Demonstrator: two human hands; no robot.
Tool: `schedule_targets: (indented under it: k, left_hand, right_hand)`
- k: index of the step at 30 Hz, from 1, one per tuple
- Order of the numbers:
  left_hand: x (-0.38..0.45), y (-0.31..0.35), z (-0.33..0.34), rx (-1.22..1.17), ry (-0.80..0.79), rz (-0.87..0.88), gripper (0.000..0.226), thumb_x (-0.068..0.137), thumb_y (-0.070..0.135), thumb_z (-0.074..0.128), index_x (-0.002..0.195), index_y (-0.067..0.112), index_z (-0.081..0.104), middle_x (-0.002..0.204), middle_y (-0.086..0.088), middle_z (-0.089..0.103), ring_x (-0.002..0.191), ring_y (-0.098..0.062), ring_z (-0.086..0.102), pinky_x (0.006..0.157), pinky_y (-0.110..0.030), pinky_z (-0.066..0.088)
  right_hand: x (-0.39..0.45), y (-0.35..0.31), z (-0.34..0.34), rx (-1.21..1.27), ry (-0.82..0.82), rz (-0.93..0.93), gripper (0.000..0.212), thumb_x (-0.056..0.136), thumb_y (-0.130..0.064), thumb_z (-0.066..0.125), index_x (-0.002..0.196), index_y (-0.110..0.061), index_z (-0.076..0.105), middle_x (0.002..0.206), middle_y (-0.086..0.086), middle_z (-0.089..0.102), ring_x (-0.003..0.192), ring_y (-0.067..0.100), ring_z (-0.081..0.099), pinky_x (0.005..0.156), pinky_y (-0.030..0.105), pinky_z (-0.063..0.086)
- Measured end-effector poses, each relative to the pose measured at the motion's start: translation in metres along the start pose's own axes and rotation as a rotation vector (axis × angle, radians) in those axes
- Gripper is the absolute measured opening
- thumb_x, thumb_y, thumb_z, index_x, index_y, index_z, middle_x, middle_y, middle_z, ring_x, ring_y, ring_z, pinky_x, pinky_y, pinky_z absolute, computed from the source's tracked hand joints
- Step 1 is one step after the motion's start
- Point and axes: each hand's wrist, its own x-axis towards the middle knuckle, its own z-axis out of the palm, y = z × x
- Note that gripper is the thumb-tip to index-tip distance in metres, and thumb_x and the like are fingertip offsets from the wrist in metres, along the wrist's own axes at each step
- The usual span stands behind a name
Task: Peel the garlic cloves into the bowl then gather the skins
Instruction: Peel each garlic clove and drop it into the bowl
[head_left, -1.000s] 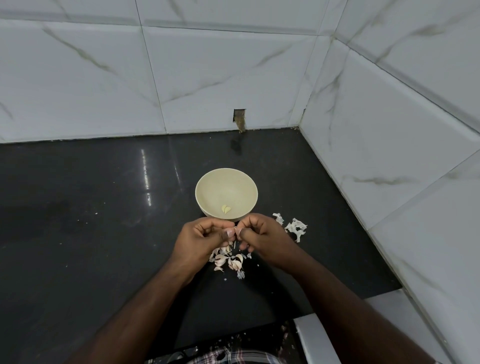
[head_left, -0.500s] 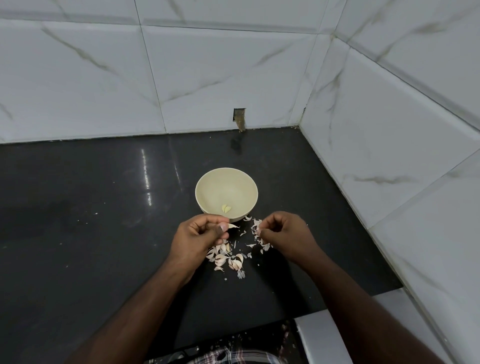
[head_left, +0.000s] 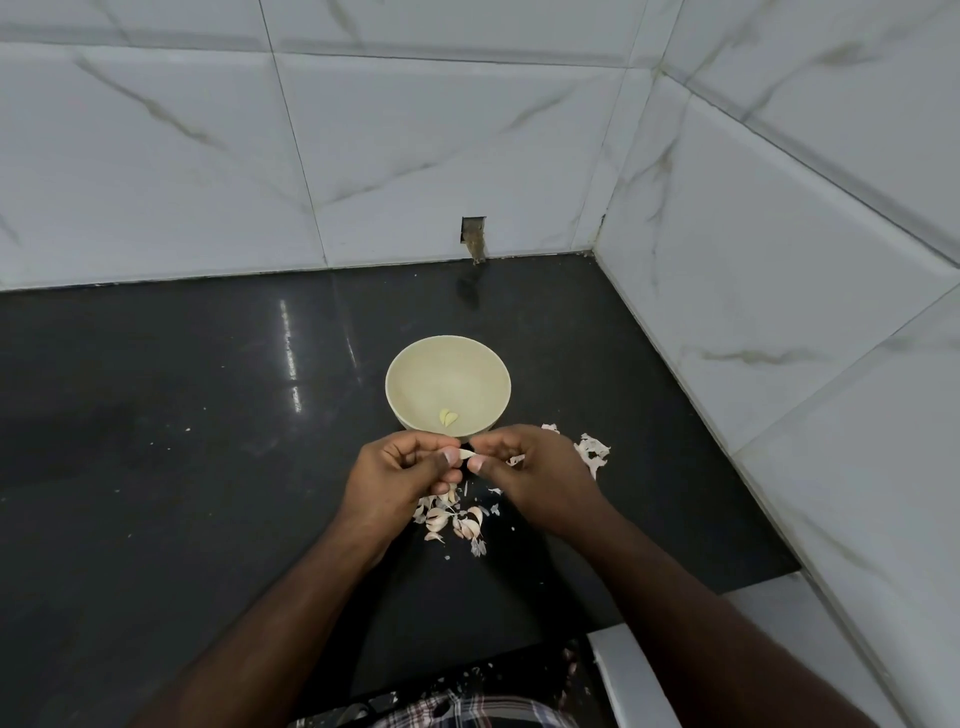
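Pale clove (head_left: 466, 454) pinched between both hands, just this side of the bowl. Left hand (head_left: 400, 475) curled round its fat end. Right hand (head_left: 524, 478) nipping its thin tip with thumb and finger. Lying flat, long way from 9 to 3 o'clock. Both hands just as near. Looks partly bare and smooth, but too small to tell how much skin is left.

Cream bowl (head_left: 410, 374) at 12 o'clock from the hands, very near, two peeled cloves (head_left: 448, 417) low inside. Probably only a short drop forward needed.

More cloves (head_left: 451, 522), pinkish, skins on, at 6 o'clock under the hands. White skins (head_left: 592, 452) at 3 o'clock on the black counter (head_left: 182, 467).
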Motion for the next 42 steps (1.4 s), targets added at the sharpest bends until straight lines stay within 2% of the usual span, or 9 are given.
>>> schedule_targets:
  k: [4,7,11,14,19,25,31,37,42]
  left_hand:
    - [-0.001,0.001,0.000,0.004,-0.023,0.006,0.010,0.086,-0.001,0.072,0.095,0.003,0.074,0.077,-0.016,0.074,0.070,-0.017,0.069,0.065,-0.022,0.056]
    - [-0.002,0.000,0.000,0.019,-0.019,0.015,0.011,0.085,-0.002,0.072,0.094,0.004,0.075,0.076,-0.016,0.074,0.070,-0.018,0.069,0.066,-0.023,0.056]
    - [-0.002,-0.001,-0.002,0.048,-0.032,0.031,0.014,0.086,-0.005,0.070,0.092,0.006,0.076,0.074,-0.016,0.074,0.068,-0.020,0.066,0.064,-0.022,0.056]
    - [-0.002,-0.001,-0.005,0.087,-0.058,0.069,0.017,0.086,-0.005,0.070,0.089,0.009,0.077,0.075,-0.016,0.074,0.069,-0.023,0.065,0.065,-0.023,0.056]
    - [-0.002,-0.003,-0.005,0.052,-0.061,0.065,0.017,0.086,-0.006,0.069,0.092,0.008,0.077,0.074,-0.011,0.074,0.067,-0.018,0.065,0.064,-0.021,0.055]
    - [-0.002,-0.004,-0.005,-0.017,-0.059,0.055,0.016,0.088,-0.006,0.067,0.095,0.006,0.075,0.083,-0.021,0.073,0.078,-0.025,0.068,0.068,-0.023,0.056]
    - [-0.004,-0.004,-0.003,-0.115,-0.088,0.023,0.014,0.087,-0.005,0.066,0.095,0.003,0.074,0.080,-0.014,0.071,0.076,-0.017,0.069,0.070,-0.023,0.057]
    - [-0.008,-0.001,-0.003,-0.204,-0.113,-0.037,0.013,0.085,-0.002,0.066,0.096,0.002,0.072,0.079,-0.012,0.071,0.076,-0.016,0.070,0.072,-0.024,0.058]
    - [-0.008,-0.002,-0.004,-0.254,-0.137,-0.092,0.015,0.088,-0.005,0.062,0.100,0.000,0.070,0.086,-0.014,0.071,0.080,-0.017,0.070,0.074,-0.024,0.058]
  right_hand:
    - [0.002,-0.001,0.010,0.064,0.080,0.027,0.006,0.088,-0.023,0.072,0.082,-0.025,0.074,0.079,-0.013,0.074,0.075,0.005,0.069,0.076,0.037,0.057]
    - [0.002,-0.001,0.013,0.172,0.036,0.079,0.011,0.087,-0.017,0.072,0.076,-0.021,0.073,0.072,-0.006,0.073,0.066,0.008,0.065,0.069,0.037,0.054]
    - [0.001,-0.006,0.013,0.411,-0.032,0.222,0.017,0.087,-0.004,0.068,0.074,-0.014,0.072,0.066,0.008,0.069,0.064,0.019,0.060,0.060,0.031,0.046]
    - [0.001,-0.011,0.009,0.540,-0.092,0.321,0.012,0.087,0.005,0.064,0.081,-0.003,0.071,0.066,0.009,0.068,0.062,0.015,0.061,0.055,0.022,0.043]
    - [-0.001,-0.011,0.005,0.627,-0.134,0.387,0.009,0.091,-0.003,0.065,0.095,0.003,0.071,0.077,0.010,0.072,0.063,0.012,0.063,0.055,0.022,0.043]
    - [0.000,-0.015,0.002,0.780,-0.182,0.484,0.006,0.090,-0.005,0.065,0.087,-0.007,0.071,0.079,0.011,0.071,0.062,0.015,0.062,0.058,0.025,0.043]
    - [0.002,-0.014,0.001,0.918,-0.287,0.630,0.009,0.090,-0.011,0.062,0.084,-0.010,0.069,0.077,0.006,0.067,0.063,0.015,0.062,0.057,0.024,0.044]
    - [0.001,-0.012,0.001,0.977,-0.362,0.632,0.017,0.090,-0.012,0.060,0.078,-0.014,0.070,0.076,0.004,0.065,0.064,0.015,0.061,0.060,0.025,0.044]
    - [0.000,-0.012,0.003,0.901,-0.316,0.547,0.013,0.096,-0.010,0.056,0.087,-0.011,0.065,0.074,0.004,0.063,0.062,0.015,0.061,0.057,0.025,0.044]
